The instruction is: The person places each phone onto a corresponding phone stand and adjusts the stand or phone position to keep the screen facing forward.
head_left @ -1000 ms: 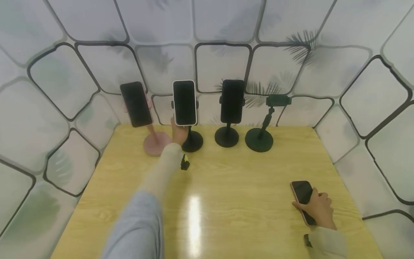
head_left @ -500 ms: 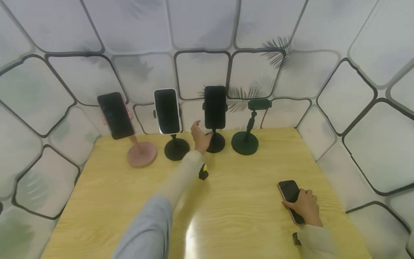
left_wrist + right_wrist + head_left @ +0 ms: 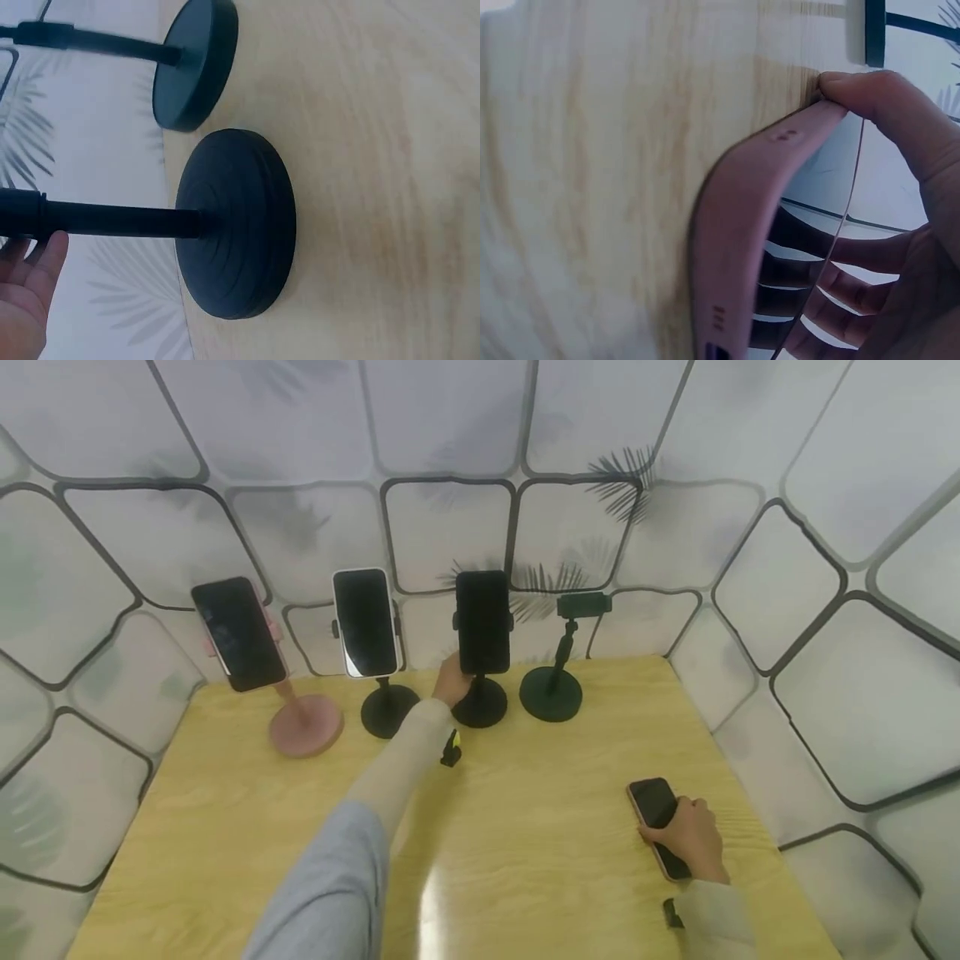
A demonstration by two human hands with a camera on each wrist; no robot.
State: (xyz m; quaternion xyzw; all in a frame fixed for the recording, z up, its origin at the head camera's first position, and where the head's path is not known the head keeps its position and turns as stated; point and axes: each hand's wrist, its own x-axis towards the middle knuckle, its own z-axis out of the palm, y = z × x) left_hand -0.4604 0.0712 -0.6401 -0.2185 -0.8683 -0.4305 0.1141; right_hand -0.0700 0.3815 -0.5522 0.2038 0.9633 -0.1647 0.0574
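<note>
My left hand (image 3: 452, 680) reaches behind the black smartphone (image 3: 483, 622) on the third-from-left phone stand (image 3: 482, 708), a black one. In the left wrist view, fingers (image 3: 49, 262) meet the stand's pole just under its collar; some pass behind it, and the thumb is out of sight. Near the table's right side, my right hand (image 3: 688, 837) holds a pink-edged smartphone (image 3: 654, 802) lying screen up. The right wrist view has the thumb on the far edge of that phone (image 3: 731, 217), while the other fingers arch over the reflective screen.
Left of that stand are a black stand (image 3: 387, 714) with a white-framed phone (image 3: 367, 622) and a pink stand (image 3: 307, 727) with a tilted phone (image 3: 240, 633). To its right, a dark green stand (image 3: 551, 695) has no phone. A patterned wall surrounds the wooden table (image 3: 540, 818).
My left hand has left the second stand and moved right to the black third stand, now at its pole. The right hand stays on its phone. The head view has shifted.
</note>
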